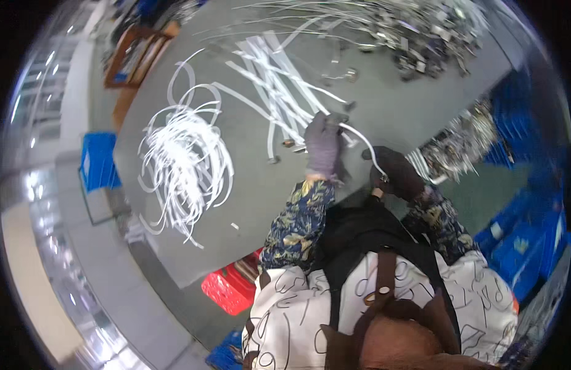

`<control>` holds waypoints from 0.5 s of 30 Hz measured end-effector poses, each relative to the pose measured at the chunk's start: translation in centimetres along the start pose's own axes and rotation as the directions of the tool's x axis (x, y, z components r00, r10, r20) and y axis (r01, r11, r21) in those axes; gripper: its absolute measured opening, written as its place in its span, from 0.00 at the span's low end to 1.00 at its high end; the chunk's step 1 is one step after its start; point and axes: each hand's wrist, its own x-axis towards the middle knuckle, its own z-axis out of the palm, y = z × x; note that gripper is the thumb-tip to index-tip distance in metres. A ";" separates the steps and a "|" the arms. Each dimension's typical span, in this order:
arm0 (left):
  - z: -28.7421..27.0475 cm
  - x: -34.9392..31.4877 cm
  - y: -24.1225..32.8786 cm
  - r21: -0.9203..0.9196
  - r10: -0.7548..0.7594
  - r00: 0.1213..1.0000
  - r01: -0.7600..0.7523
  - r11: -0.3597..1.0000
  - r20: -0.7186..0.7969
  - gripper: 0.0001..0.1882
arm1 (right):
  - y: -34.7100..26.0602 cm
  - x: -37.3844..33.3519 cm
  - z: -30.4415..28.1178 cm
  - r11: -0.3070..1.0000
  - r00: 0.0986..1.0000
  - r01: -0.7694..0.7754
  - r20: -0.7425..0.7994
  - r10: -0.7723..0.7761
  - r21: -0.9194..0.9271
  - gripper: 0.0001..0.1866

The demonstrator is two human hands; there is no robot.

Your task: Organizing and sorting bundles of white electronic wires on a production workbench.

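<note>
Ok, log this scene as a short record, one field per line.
Left hand: gloved, gripping a curved white strip
Right hand: dark-gloved, at the same strip's lower end
Work surface: gray table
Table, left: tangled pile of white strips
Table, beyond left hand: crossed white strips
Table, far right: heap of metallic pieces
Beside table: blue bin, red bin
</note>
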 end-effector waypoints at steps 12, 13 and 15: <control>-31.8 16.7 -9.6 0.770 -0.007 0.860 0.461 0.442 -0.511 0.18 | 0.4 14.1 -1.9 0.858 0.905 -0.274 -0.419 0.077 -0.434 0.25; -33.5 17.4 -11.6 0.866 0.031 0.904 0.398 0.303 -0.426 0.18 | 0.9 16.3 -1.8 0.881 0.874 -0.286 -0.480 0.079 -0.376 0.26; -27.8 19.9 -10.9 0.967 -0.023 0.972 0.233 0.101 -0.232 0.17 | 4.3 17.0 -2.8 0.855 0.799 -0.398 -0.583 0.146 -0.332 0.27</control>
